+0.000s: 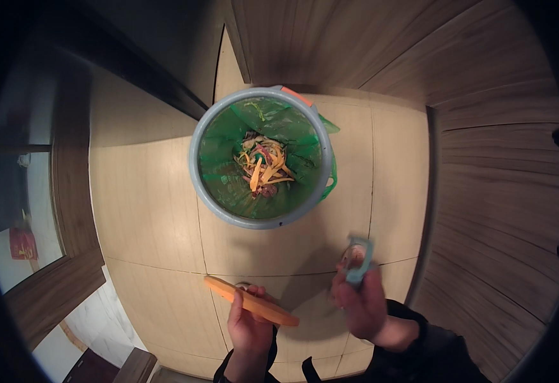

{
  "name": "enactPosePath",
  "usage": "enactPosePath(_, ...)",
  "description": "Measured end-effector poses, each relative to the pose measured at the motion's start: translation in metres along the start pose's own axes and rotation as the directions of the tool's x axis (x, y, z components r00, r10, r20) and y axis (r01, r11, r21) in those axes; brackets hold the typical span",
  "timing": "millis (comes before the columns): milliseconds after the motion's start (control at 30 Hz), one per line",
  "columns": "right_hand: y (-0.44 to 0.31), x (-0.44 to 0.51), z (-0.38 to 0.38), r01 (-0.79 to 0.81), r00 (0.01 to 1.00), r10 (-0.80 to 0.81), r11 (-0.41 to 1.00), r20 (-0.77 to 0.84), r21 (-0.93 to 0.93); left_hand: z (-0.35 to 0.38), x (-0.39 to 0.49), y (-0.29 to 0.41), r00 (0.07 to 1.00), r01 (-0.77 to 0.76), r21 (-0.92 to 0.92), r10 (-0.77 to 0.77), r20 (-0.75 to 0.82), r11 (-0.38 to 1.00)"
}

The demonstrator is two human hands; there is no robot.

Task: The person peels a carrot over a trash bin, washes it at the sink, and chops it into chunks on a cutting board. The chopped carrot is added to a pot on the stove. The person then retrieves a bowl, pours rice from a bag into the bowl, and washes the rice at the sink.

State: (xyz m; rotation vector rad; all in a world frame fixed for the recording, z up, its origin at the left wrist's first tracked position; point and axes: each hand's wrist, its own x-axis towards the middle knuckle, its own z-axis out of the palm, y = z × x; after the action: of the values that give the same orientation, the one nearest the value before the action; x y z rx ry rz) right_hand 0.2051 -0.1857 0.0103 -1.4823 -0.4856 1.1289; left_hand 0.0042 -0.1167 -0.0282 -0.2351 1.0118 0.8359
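Observation:
My left hand (250,330) grips a long, peeled orange carrot (272,312), which lies slanted across the fingers with both ends sticking out. To the right, my right hand (363,306) is closed around a light blue vegetable peeler (368,253). The peeler's head points away from me and is somewhat blurred; it is apart from the carrot. Beyond both hands stands a round grey bin (193,165) lined with a green plastic bag (222,191). Orange strips of peel (272,167) and other vegetable scraps lie at its bottom.
Beige floor tiles (150,201) surround the bin. Wood-grain cabinet fronts (490,201) rise on the right and at the far side (308,48). On the left are a dark panel (159,52) and a wood-framed opening (76,201).

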Motion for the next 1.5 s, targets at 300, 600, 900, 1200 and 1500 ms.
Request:
enactPosePath(300,0.092,-0.068,-0.008,-0.003,0.999,0.022,0.806,0.025,-0.592,-0.029,-0.102,0.047,0.929,-0.342,0.212,0.364,-0.074,0.916)
enactPosePath(600,-0.047,-0.123,-0.092,0.006,0.998,0.03,0.804,0.05,-0.595,-0.068,-0.26,0.145,0.893,-0.171,0.872,0.446,-0.059,0.458)
enactPosePath(900,-0.209,-0.166,-0.228,-0.028,0.909,-0.081,0.967,-0.409,-0.254,0.106,-0.352,0.112,0.952,-0.148,0.966,0.295,0.082,0.21)
enactPosePath(1200,-0.428,-0.146,-0.313,0.151,0.821,0.032,0.951,-0.571,0.27,0.323,-0.335,0.059,0.966,-0.257,0.853,0.105,0.236,0.455)
enactPosePath(1500,-0.498,-0.024,-0.409,0.199,0.673,-0.132,0.98,-0.728,0.006,0.505,-0.289,-0.013,0.848,-0.413,0.852,-0.205,0.489,0.323)
